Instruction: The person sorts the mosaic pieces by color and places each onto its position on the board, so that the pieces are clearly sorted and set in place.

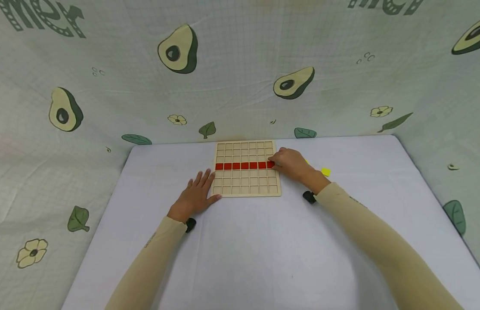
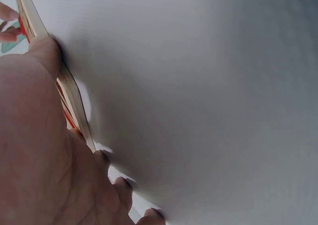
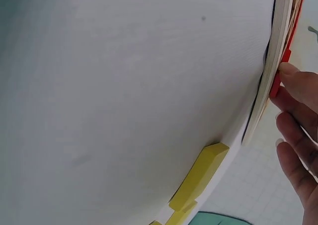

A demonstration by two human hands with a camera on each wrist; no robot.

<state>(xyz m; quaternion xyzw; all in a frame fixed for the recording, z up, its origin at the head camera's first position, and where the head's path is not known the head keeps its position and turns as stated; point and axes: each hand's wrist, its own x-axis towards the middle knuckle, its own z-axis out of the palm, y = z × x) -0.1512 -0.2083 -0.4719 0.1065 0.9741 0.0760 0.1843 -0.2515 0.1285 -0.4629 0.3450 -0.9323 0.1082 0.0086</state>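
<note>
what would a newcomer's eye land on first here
Probably the row of red tiles crossing the pale wooden grid board, with the right hand pinching the red tile at its right end. Next, perhaps, the large avocado prints on the cloth behind, then the bright yellow piece beside the right wrist.

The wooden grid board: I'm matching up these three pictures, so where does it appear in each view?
Head: near the centre, with the left hand at its left edge and the right hand at its right; the wooden grid board lies flat.
Left wrist: edge-on at upper left, partly hidden by the left hand.
Right wrist: edge-on at upper right.
Shared landmark: red tiles on the board.
</note>
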